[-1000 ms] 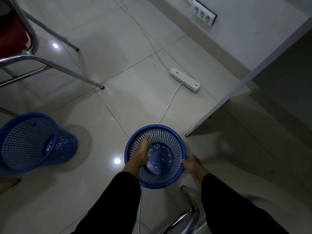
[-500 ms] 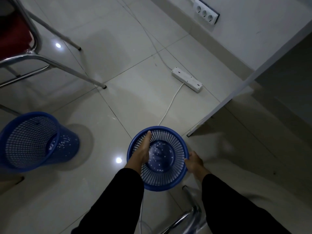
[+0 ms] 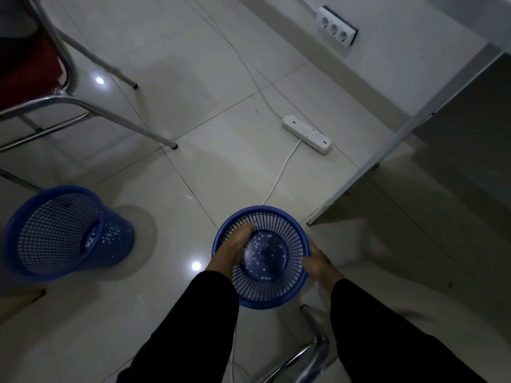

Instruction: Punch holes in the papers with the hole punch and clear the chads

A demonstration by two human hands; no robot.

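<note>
Blue mesh basket at lower centre of the frame, seen from straight above, held between both hands over pale glossy floor tiles. White paper chads scattered as small dots across its solid round base. Left hand reaching down inside, fingers stretched out along the inner mesh wall toward the far rim, slightly blurred, nothing pinched. Right hand clasped on the outer wall just under the rim at the right side, thumb near the rim, fingertips hidden behind the mesh. Black sleeves running down to the bottom edge.

Second blue basket at the left edge, tilted with its mouth toward the camera, well apart from the held one. Chair with red seat and chrome legs in the upper left. White power strip flat on the tiles right of centre, its cable trailing down toward the basket. Triple wall socket at the upper right. Dark desk panel with a pale edge along the right side. Bent chrome tube at the bottom between the sleeves.
</note>
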